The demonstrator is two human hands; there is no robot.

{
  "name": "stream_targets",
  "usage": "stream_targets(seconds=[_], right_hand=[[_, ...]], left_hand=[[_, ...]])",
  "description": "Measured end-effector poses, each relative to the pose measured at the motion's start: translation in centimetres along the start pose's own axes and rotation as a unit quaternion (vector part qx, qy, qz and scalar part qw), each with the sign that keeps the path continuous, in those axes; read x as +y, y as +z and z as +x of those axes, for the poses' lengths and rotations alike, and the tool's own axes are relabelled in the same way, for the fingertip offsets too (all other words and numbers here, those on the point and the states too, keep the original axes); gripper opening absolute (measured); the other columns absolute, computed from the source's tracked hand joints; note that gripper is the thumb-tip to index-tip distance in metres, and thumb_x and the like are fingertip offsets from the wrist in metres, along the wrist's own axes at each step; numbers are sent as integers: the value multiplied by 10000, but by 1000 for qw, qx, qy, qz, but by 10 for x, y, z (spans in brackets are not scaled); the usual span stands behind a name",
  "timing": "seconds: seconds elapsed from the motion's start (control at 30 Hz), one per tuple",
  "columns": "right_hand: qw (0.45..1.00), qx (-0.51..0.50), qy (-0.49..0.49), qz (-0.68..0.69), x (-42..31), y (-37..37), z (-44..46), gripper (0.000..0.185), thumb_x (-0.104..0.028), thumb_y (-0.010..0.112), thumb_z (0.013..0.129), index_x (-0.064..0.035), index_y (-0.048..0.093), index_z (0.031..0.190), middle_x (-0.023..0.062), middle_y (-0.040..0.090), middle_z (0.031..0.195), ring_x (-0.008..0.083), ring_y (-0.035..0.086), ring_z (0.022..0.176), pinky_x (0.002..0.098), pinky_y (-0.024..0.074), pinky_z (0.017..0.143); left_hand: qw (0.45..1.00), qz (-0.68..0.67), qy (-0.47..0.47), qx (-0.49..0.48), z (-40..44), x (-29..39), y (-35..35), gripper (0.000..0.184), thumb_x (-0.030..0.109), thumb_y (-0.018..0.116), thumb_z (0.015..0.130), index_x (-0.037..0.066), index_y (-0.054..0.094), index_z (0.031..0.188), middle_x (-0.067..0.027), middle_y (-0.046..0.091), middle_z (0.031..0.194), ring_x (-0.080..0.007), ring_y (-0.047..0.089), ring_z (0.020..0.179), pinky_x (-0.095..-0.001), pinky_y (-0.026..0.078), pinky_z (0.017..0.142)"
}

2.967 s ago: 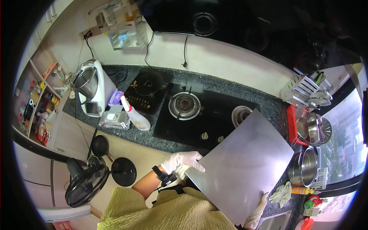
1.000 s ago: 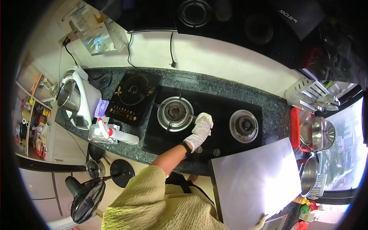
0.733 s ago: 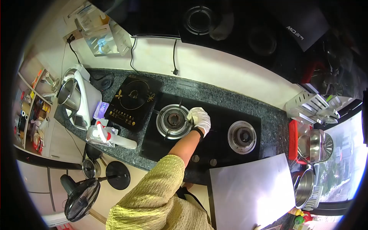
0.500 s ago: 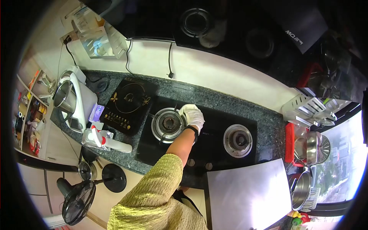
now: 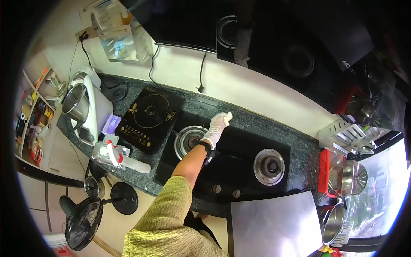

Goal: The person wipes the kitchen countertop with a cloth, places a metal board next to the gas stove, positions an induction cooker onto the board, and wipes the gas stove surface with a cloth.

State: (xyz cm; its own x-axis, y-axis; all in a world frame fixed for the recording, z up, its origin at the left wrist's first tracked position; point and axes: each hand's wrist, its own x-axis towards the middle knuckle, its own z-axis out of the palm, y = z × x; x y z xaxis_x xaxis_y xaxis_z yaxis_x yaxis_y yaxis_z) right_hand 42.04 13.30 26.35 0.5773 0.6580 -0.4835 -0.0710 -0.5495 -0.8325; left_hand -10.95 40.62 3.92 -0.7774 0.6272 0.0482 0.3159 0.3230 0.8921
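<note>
Moved since half a second ago: my left hand (image 5: pixel 216 128) with its cloth, shifted from the right flank of the left burner to the back edge of the cooktop; the forearm now crosses part of that burner.

Left hand, one: in a thin white glove, fingers drawn together, pinching the cloth, fingertips pointing away from me and to the right. Dark wristband (image 5: pixel 207 147), one, at its wrist.

White cloth (image 5: pixel 228 116), one: bunched, a small part showing past the fingertips, toward the upper right; too crumpled to give a long axis. Located at the rear of the cooktop, between the two burners; whether it touches glass or stone I cannot tell.

Black cooktop (image 5: pixel 239 156), one: long axis running left to right, the right end sloping nearer me. Burners, two: left burner (image 5: pixel 180 144), with support prongs, and right burner (image 5: pixel 269 167). Knobs (image 5: pixel 217 189), two, along the front edge.

Induction plate (image 5: pixel 150 118), one, left of the cooktop, as before. Spray bottle (image 5: pixel 135 164), one, red and white, at the counter's front left. Metal panel (image 5: pixel 274 227), one, unchanged at front right. Red basket (image 5: pixel 324 171), one, at the far right.
</note>
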Motion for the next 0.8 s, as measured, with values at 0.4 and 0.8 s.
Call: stream_targets(seconds=[0.4, 0.8], right_hand=[[1000, 6, 4, -1, 8, -2, -17, 785, -575, 525, 883, -68, 366, 1460, 140, 366, 1493, 305, 326, 1356, 438, 171, 1145], [998, 69, 6, 3, 19, -13, -39, 773, -560, 536, 883, -61, 378, 1452, 139, 375, 1487, 299, 336, 1349, 436, 180, 1140]], left_hand=[[978, 202, -50, -29, 14, -30, -146, 158, 204, 600, 775, 86, 698, 817, -91, 676, 778, -214, 659, 737, -369, 494, 651], [970, -164, -132, -124, 66, -108, -109, 170, 139, 591, 769, -19, 655, 781, -134, 628, 685, -241, 587, 640, -371, 459, 609]])
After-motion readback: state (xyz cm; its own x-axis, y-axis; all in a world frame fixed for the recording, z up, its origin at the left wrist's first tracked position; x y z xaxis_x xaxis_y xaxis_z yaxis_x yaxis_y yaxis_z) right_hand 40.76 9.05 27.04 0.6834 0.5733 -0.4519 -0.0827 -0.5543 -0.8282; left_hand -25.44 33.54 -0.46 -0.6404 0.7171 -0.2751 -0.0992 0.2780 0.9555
